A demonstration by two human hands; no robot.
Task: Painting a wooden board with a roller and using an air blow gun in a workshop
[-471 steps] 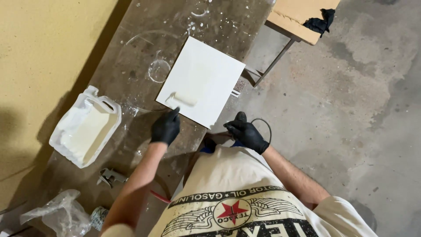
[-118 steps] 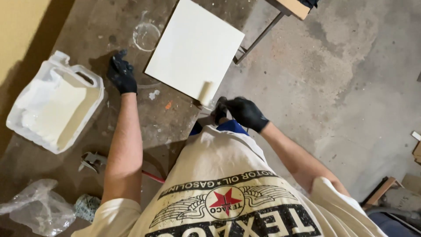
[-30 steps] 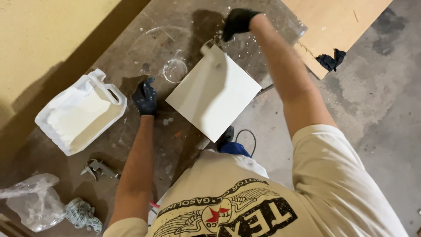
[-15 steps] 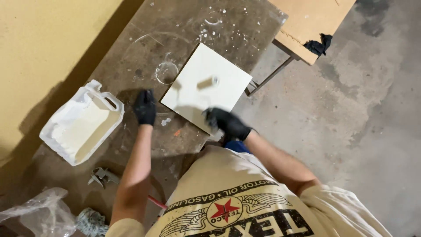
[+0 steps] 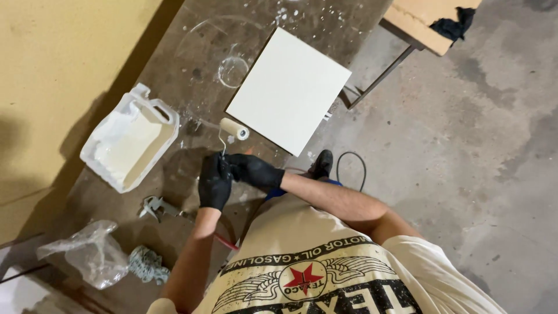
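A small paint roller (image 5: 233,128) with a white sleeve hovers over the stained workbench (image 5: 192,70), just off the left edge of a white square panel (image 5: 289,90). Its wire handle runs down to where both my black-gloved hands meet. My left hand (image 5: 214,185) is closed around the handle's lower end. Reaching in from the right, my right hand (image 5: 254,170) has its fingers on the same handle. A cut-open white plastic jug (image 5: 131,145) holding white paint lies left of my hands.
A clear plastic bag (image 5: 87,253) and a bundled rag (image 5: 145,264) lie at the bench's near left, with a small metal tool (image 5: 154,204) beside them. At the top right is a wooden board (image 5: 427,23) with a black cloth (image 5: 452,26). A black cable (image 5: 351,166) loops on the concrete floor.
The roller has come off the white panel and moved left over the bench. My right hand followed it left, and my left hand moved in and closed on the handle.
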